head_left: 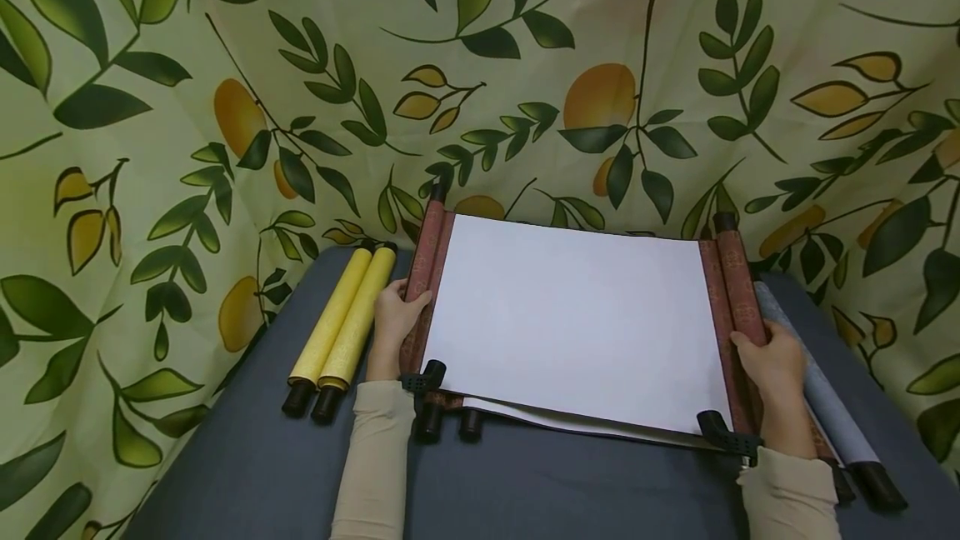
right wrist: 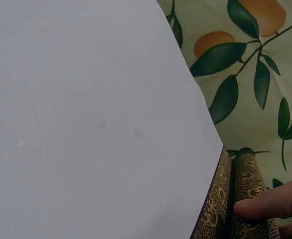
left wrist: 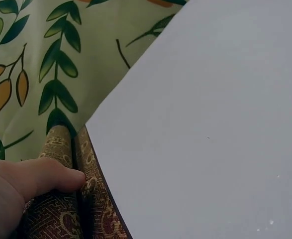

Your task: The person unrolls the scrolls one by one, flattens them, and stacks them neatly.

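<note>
A scroll with a blank white sheet (head_left: pixel 577 323) is spread between two rolled ends covered in patterned red-brown brocade. My left hand (head_left: pixel 397 315) grips the left roll (head_left: pixel 426 244), its thumb (left wrist: pixel 61 177) lying along the brocade in the left wrist view. On the other side my right hand (head_left: pixel 772 373) holds the right roll (head_left: pixel 738 286), with a finger (right wrist: pixel 265 204) across it in the right wrist view. The sheet is held up at a tilt, facing me. Under its lower edge another white sheet with black roller knobs (head_left: pixel 471 425) shows in part; the rest is hidden.
Two yellow rolled scrolls (head_left: pixel 345 323) with black ends lie side by side at the left of the dark grey table (head_left: pixel 570 490). A grey-blue roll (head_left: pixel 832 398) lies at the right, past my right hand. Leaf-and-fruit printed cloth (head_left: pixel 495 82) hangs behind the table.
</note>
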The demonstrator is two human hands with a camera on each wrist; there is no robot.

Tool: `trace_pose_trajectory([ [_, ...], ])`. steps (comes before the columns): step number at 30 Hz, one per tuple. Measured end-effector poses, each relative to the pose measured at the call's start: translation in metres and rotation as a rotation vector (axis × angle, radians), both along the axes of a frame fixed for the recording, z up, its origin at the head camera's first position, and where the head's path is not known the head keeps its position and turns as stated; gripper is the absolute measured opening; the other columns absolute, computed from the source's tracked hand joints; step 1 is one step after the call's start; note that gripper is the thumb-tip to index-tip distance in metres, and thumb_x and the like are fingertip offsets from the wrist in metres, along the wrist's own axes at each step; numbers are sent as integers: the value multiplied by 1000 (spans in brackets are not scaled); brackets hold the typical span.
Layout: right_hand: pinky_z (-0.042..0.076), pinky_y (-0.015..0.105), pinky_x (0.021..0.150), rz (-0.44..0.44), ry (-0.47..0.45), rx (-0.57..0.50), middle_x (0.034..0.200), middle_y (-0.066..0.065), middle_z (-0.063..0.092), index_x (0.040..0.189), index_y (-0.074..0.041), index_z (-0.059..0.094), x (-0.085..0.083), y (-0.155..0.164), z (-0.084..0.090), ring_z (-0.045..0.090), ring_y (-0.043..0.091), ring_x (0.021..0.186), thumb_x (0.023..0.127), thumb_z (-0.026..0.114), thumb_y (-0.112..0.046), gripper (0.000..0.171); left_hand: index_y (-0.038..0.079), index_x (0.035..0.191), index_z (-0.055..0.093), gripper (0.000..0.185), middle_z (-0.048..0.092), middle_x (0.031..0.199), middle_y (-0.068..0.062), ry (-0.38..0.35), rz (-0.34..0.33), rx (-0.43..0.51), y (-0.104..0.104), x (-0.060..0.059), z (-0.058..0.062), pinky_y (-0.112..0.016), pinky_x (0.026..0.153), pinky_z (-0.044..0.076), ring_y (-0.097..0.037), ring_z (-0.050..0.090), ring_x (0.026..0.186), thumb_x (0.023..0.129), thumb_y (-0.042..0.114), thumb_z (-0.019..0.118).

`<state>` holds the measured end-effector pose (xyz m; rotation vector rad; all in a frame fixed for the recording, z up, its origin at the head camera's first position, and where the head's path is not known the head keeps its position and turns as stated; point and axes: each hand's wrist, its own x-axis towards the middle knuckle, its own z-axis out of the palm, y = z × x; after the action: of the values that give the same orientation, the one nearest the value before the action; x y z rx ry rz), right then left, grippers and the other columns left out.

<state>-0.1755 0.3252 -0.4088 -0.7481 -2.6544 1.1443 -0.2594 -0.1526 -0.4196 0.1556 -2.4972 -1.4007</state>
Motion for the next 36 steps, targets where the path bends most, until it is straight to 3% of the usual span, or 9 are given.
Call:
trace_pose_trajectory([
  [13,36,68,95,176,87,214,134,48,35,144,16,23,-4,14,-10,39,62,117,96,47,-12,61,-12,128,53,49,65,112,-33,10,-8,-17,0,-1,-7,-48,80,57,-39,66,94,87,13,57],
  [21,33,70,98,207,100,167,145,43,27,153,1,13,-8,22,-21,34,62,125,94,48,-9,69,-11,128,52,44,64,112,-33,17,-51,-51,2,-3,-15,-49,78,57,-40,66,94,89,8,55],
  [30,34,70,97,232,94,156,138,48,30,149,8,18,-11,22,-28,35,64,121,91,50,-3,67,-9,135,47,49,61,120,-33,-20,-56,-19,2,0,-21,-51,86,55,-41,64,103,89,6,56],
  [36,31,71,101,256,31,136,143,47,23,150,7,13,-13,23,-31,29,65,126,92,46,-2,67,-9,139,43,53,59,125,-33,-60,-57,-1,3,0,-25,-52,88,54,-43,63,108,90,6,55],
])
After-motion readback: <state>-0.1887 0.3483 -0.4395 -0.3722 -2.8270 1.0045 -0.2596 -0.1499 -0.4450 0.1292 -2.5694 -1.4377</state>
